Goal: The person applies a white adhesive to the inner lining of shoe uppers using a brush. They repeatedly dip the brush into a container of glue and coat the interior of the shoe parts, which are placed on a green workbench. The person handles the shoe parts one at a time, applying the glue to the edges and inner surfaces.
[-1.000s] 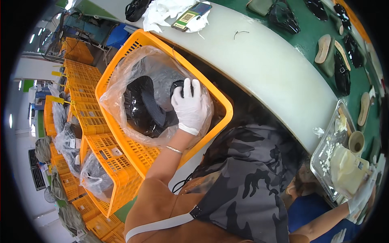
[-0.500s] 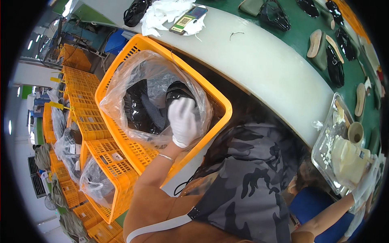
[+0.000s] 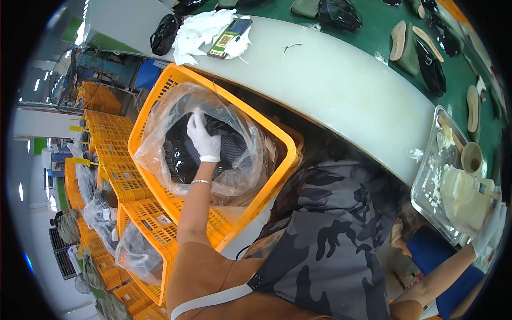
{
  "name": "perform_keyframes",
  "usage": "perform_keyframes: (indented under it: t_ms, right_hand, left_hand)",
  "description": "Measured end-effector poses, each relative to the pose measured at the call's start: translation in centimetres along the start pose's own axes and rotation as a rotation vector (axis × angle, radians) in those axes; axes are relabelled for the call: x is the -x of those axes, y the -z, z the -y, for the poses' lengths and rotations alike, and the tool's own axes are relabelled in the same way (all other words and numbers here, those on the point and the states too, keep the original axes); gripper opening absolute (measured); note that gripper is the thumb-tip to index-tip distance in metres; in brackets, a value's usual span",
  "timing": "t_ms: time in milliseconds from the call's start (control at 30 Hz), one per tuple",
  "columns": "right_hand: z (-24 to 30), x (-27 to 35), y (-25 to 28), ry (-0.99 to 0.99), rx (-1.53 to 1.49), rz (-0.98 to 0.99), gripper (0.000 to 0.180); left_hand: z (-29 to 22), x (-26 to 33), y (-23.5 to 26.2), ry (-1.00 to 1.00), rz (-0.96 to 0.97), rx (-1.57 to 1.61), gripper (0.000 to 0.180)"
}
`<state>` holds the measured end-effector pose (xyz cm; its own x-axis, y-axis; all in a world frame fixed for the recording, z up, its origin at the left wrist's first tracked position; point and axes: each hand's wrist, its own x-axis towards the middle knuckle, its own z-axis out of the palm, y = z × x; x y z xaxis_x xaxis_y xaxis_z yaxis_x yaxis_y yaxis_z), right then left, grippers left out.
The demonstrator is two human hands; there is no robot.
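Note:
My left hand (image 3: pixel 204 140), in a white glove, reaches into a clear plastic bag (image 3: pixel 160 106) that lines an orange crate (image 3: pixel 140 120). Its fingers are closed on a glossy black shoe upper (image 3: pixel 228 148) with a dotted lining; part of the grip is hidden. More glossy black material (image 3: pixel 178 160) lies beside it in the bag. Far to the right, my gloved right hand (image 3: pixel 489 234) is beside a cream-coloured container (image 3: pixel 466 205) on a metal tray (image 3: pixel 421 200). The rim of the picture blurs its fingers, so whether it holds anything does not show.
A pale worktop (image 3: pixel 330 80) curves past the crate, with a phone (image 3: pixel 230 38) on white cloth (image 3: pixel 200 34). Beyond, a green surface (image 3: pixel 368 37) carries black uppers, insoles and wedge soles. More orange crates (image 3: pixel 125 178) stand stacked at left. A beige cup (image 3: pixel 471 158) sits by the tray.
My left hand has moved left and slightly up inside the bag, away from the dark piece it was at on the right. The whole view has shifted slightly; my right hand stays by the tray.

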<state>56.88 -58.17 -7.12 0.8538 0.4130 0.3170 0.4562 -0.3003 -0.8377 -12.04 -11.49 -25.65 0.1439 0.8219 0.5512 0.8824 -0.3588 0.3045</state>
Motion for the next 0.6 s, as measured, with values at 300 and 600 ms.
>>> perform_keyframes:
  t_ms: [300,600]
  right_hand:
    - [-0.1,-0.1,0.3,-0.072,-0.117,-0.008,0.036]
    - [0.1,0.8,-0.5,-0.139,-0.124,-0.056,0.035]
  left_hand:
    - [2.3,-3.8,0.0,0.079,0.445,-0.155,0.074]
    - [-0.9,-1.4,0.6,-0.131,0.262,-0.214,0.073]
